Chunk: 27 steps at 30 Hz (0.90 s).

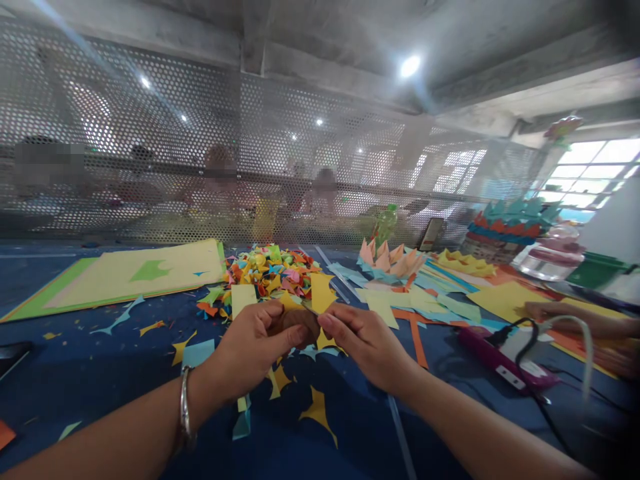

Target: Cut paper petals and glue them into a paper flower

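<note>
We seem mid-shaping: left hand gripping yellow paper, right hand pinched closed — on what, we cannot tell; next calls for steadiness.

A perforated screen backs the blue table under a grey ceiling, paned window at right

From the person's head, the one camera is looking forward and slightly down over the left hand and right hand, close below, and is facing across the blue table toward a mesh screen farther off.
</note>
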Available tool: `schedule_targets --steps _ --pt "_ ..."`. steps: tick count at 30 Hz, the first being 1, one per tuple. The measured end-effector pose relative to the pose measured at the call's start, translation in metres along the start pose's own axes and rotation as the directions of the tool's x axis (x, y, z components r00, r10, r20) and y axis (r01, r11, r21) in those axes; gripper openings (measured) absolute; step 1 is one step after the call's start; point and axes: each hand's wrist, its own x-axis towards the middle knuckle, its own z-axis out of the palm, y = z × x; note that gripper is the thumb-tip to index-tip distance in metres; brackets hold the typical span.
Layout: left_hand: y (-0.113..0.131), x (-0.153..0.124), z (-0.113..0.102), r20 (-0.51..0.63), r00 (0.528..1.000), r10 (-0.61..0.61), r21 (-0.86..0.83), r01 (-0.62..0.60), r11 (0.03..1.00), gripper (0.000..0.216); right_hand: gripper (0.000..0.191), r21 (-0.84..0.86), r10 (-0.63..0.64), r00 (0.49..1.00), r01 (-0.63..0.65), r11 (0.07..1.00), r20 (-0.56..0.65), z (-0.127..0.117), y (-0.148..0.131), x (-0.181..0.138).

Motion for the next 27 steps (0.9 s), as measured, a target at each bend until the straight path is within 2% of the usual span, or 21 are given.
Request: schedule_targets --steps 6,11,16,21,27 --pt "-0.0044 0.0 -0.0014 -0.063 0.998 -0.028 0.079 0.033 0.996 0.019 0.041 0.148 0.084 0.995 -0.075 0.986 -0.057 0.0019 0.0064 0.0019" --pt "-0.0006 -0.0011 0.0006 -0.128 0.988 -0.086 0.069 0.095 0.993 0.018 0.04 0.194 0.108 0.994 -0.104 0.975 -0.01 0.0033 0.0061 0.0033" --pt "-0.0024 -0.001 0.0017 -0.117 0.989 -0.091 0.037 0.096 0.995 0.019 0.035 0.196 0.088 0.996 -0.09 0.976 0.02 0.0034 0.0047 0.003" --pt "-0.0043 -0.0005 0.0024 -0.031 0.998 -0.062 -0.068 0.06 0.996 0.021 0.027 0.185 0.088 0.996 -0.09 0.979 0.017 0.0048 0.0078 0.0028" --pt "-0.0015 0.0 0.0035 -0.013 0.999 -0.05 -0.057 0.05 0.997 0.017 0.02 0.215 0.071 0.997 -0.073 0.974 0.016 0.0073 0.0059 0.0027"
